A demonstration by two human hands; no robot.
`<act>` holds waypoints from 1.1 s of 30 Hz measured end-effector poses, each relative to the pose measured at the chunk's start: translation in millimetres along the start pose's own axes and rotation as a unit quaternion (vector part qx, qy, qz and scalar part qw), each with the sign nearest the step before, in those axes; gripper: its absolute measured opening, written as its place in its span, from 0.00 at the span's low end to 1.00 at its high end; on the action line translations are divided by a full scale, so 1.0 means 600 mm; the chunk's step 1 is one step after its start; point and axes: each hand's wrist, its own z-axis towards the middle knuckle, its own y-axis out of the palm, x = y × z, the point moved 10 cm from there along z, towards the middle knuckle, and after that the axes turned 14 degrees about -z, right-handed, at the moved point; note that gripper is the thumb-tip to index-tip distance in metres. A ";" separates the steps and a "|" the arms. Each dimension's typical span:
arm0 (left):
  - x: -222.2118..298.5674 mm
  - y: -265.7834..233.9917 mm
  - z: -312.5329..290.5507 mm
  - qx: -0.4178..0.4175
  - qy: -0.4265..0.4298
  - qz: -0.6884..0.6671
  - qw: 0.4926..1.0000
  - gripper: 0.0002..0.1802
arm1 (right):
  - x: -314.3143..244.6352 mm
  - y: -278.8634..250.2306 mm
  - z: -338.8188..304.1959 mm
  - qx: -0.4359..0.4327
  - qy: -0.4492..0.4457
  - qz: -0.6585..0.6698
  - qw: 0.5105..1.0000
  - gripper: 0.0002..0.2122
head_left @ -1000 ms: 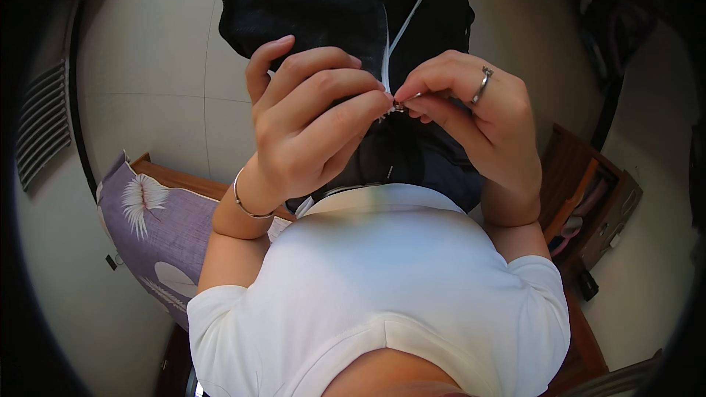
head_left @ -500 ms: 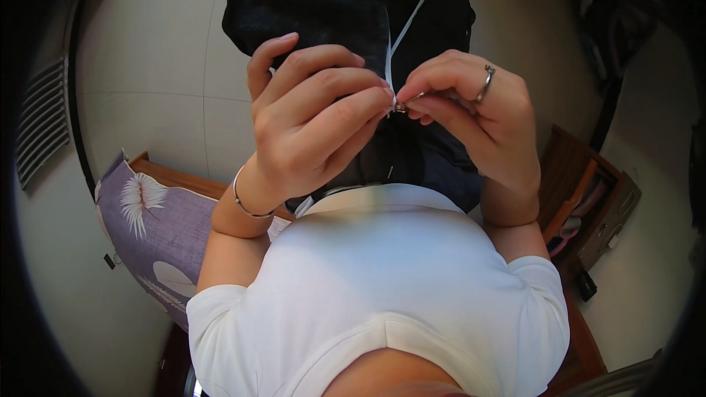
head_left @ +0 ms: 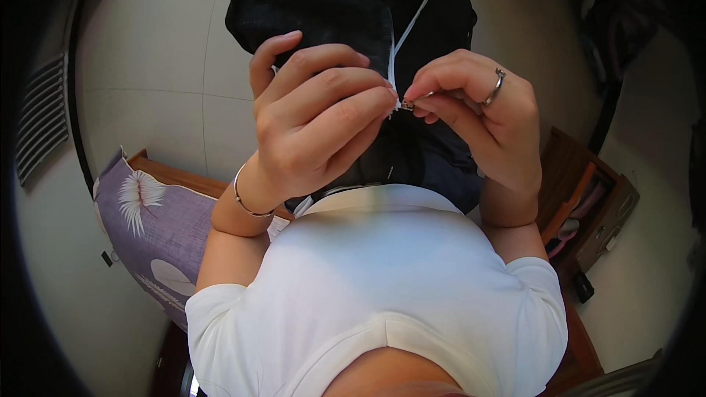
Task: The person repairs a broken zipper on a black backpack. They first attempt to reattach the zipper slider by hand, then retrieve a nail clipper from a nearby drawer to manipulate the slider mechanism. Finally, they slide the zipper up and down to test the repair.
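Note:
My left hand (head_left: 316,117) pinches the lower end of a white zipper tape (head_left: 392,66) between thumb and fingertips, its outer fingers raised. The tape runs along the side of a black, leather-like piece (head_left: 323,20) that hangs over my lap. Just right of those fingertips is a small metal zipper slider (head_left: 407,105). My right hand (head_left: 489,114) grips it by its pull between thumb and index finger. Slider and tape end meet or nearly meet; whether the tape is inside the slider is too small to tell. Another thin white strip (head_left: 422,6) curves upward from the tape.
Black cloth (head_left: 437,37) covers my legs. At left is a bed edge with a purple patterned cover (head_left: 173,213). A wooden cabinet with an open drawer (head_left: 588,195) stands at right, close to my elbow. Pale floor tiles (head_left: 169,51) lie beyond.
My right hand and the slider have shifted slightly right, while my left fingertips moved a little the same way. Both pinches have stayed closed.

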 end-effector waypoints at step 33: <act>-0.007 -0.010 0.002 0.043 -0.007 -0.012 0.999 0.08 | 0.003 0.005 -0.013 0.076 0.048 0.043 0.995 0.05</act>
